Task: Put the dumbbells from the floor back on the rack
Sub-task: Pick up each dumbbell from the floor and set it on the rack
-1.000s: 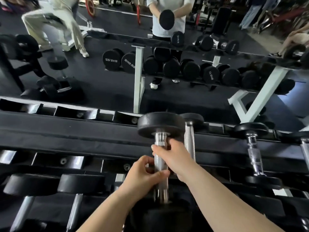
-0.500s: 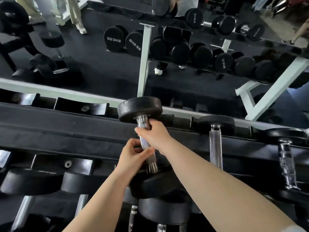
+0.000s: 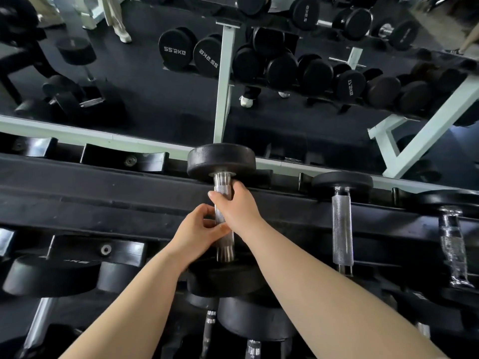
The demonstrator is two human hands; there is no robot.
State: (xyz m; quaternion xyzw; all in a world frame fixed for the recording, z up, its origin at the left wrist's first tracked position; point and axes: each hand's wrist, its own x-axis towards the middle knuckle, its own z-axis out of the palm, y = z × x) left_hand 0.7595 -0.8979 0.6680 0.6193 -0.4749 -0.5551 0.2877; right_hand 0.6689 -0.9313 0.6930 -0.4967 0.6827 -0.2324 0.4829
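Since the picture before, the dumbbell (image 3: 222, 203) has gone a little farther to the right along the rack (image 3: 103, 193), and both hands have gone with it. The rack is the biggest thing here, a long black shelf that is running from side to side, with a big mirror (image 3: 155, 99) standing behind it. The dumbbell is lying across the top shelf, with its far end pointing at the mirror and its near end pointing back at the person. Its two ends are fat, round and black, and they are looking a bit dull and rubbed. The bar between them is shiny silver, with a rough bumpy part in the middle. The right hand (image 3: 237, 208) is wrapping around the upper part of the bar and is gripping it. The left hand (image 3: 198, 231) is holding the bar just below, with its fingers curling onto it from the left side. Another dumbbell (image 3: 342, 216) is resting on the same shelf to the right, well apart. In the mirror, more black weights are showing white writing that is reading backwards, so "22.5KG" (image 3: 175, 51) is looking flipped, and so is "17.5KG" (image 3: 350, 87).
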